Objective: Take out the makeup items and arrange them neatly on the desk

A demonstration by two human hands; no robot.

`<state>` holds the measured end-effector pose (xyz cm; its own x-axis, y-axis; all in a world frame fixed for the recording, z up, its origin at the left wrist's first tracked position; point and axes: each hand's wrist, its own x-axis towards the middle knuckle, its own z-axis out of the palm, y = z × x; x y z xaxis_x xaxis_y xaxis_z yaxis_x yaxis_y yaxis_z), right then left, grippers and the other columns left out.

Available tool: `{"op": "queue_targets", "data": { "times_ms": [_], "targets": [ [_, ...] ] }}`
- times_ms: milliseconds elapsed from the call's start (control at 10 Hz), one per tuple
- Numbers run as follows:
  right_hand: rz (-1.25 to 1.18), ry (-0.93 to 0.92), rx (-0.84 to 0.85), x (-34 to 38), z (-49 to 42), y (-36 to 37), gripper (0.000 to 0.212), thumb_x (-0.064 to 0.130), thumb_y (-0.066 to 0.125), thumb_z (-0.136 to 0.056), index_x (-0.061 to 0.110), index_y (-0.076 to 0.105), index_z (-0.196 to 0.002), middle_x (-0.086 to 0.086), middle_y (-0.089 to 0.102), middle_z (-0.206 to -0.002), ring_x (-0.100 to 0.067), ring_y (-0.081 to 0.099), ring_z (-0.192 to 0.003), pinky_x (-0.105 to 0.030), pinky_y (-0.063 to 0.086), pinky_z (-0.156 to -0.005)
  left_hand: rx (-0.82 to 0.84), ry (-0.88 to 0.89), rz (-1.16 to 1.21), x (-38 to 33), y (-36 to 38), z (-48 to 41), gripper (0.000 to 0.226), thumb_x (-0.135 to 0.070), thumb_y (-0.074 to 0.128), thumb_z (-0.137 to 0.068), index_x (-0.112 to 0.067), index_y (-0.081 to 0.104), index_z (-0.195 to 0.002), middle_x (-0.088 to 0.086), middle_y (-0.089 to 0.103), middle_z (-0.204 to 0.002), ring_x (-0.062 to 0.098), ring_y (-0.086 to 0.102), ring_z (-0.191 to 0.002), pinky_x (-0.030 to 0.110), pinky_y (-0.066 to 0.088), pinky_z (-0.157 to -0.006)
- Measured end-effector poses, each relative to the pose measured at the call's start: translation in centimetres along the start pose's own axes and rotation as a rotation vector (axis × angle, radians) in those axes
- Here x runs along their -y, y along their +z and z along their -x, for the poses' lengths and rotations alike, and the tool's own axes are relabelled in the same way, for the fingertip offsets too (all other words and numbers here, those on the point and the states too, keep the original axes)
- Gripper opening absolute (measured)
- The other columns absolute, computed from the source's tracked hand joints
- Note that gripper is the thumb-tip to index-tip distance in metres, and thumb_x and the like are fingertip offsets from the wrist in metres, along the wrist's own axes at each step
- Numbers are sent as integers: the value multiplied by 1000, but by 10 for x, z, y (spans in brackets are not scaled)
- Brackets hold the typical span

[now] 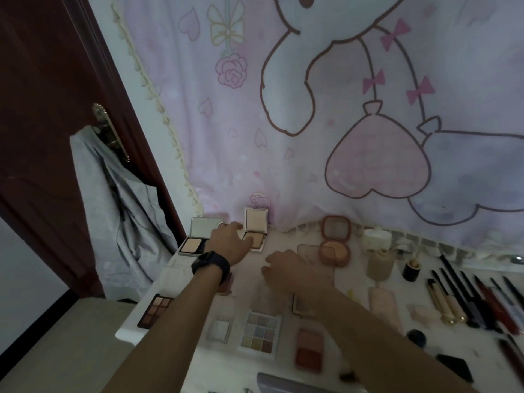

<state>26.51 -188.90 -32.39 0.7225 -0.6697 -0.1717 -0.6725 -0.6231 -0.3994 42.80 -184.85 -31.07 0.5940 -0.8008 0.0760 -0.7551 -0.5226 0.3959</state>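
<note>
Currently, head view only. Step in hand: straightening the back row.

- Left hand: fingers fairly straight, touching the base of the compact.
- Compact: square, open, beige pan, lid upright against the curtain, at the table's far edge.
- Right hand: curled above the table; whether it pinches anything cannot be told.

Next, probably: squaring the compact with its neighbour, a gentle nudge.

Home bedroom: cartoon bunny wall cloth, wooden door, makeup-strewn desk.
</note>
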Motion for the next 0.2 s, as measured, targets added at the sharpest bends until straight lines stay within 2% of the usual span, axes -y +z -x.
{"op": "queue_targets", "data": {
  "times_ms": [100, 200],
  "targets": [
    [-37, -72, -121, 5, 35, -27, 42, 38, 43, -101, 19, 58, -136, -7, 57, -140, -26, 53, -126, -32, 43, -98, -86, 64, 88, -7, -18, 28, 47, -39, 64, -92, -17, 59, -133, 10, 61, -132, 26, 56, -121, 37, 46, -100],
    [-114, -155, -338, 5, 82, -49, 37, 41, 47, -100, 31, 62, -131, 2, 62, -135, -21, 56, -123, -31, 41, -96, -186, 125, 176, -19, -29, 64, 42, -35, 65, -92, -18, 62, -130, 8, 64, -128, 24, 58, -117, 33, 47, -96]
  ]
}}
